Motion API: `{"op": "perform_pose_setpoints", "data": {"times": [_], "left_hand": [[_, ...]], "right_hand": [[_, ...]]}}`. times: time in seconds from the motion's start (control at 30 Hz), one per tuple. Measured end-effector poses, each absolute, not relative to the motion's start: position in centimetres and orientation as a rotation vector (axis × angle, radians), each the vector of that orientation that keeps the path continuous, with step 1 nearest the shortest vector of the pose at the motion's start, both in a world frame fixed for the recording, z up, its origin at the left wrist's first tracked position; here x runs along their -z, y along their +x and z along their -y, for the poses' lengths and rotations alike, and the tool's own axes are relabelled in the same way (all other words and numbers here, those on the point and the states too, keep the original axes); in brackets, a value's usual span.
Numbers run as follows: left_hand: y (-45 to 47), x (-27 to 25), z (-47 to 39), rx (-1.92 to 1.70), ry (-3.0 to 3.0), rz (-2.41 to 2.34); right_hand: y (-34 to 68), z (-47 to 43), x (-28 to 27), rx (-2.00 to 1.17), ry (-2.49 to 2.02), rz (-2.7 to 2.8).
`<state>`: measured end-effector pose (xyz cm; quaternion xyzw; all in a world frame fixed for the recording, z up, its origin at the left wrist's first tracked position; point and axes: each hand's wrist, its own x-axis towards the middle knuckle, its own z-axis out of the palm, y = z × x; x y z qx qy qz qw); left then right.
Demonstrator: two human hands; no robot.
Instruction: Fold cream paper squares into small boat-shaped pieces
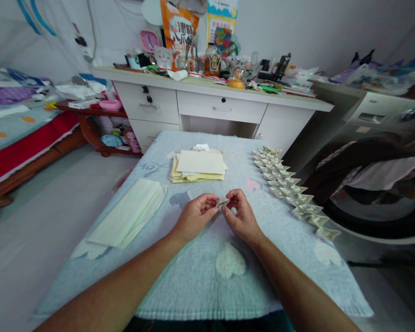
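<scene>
Pinches a small pale-grey folded-paper piece [222,203] at both sides between close-set fingertips of left hand [197,213] and right hand [242,214], above the middle of a blue cloth-covered desk [193,286]. Probably handles as light, easily creased; best gripped gently along folds. Has most room near; bounded left by flat pale-green sheets [127,214], far by stacked cream rectangular papers [201,162], right by a row of grey folded-paper shapes [282,182].

Lettering visible, none surely legible.
Large Chinese characters on the glossy orange plastic bag [179,34], smaller ones on the blue-and-yellow paper poster [222,20], cursive letters on the pale-blue patterned cloth [193,281] and print on the amber-coloured glass jar [212,61] are too blurred.
</scene>
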<state>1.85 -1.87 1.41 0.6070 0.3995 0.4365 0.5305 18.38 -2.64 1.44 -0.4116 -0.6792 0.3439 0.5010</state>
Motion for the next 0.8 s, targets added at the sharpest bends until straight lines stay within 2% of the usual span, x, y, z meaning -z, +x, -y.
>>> {"op": "perform_pose_setpoints", "data": {"times": [0.27,0.53,0.8], "left_hand": [[2.1,-1.2,1.8,-1.064,1.284,-0.906],[1.7,-2.2,2.0,-1.061,1.082,-0.790],[1.8,-1.7,1.7,-1.069,1.106,-0.848]], "right_hand": [[18.5,3.0,-2.4,-0.585,-0.980,1.863],[18.7,3.2,-2.4,-0.514,-0.958,1.995],[18.9,3.0,-2.6,-0.678,-0.978,1.834]]}}
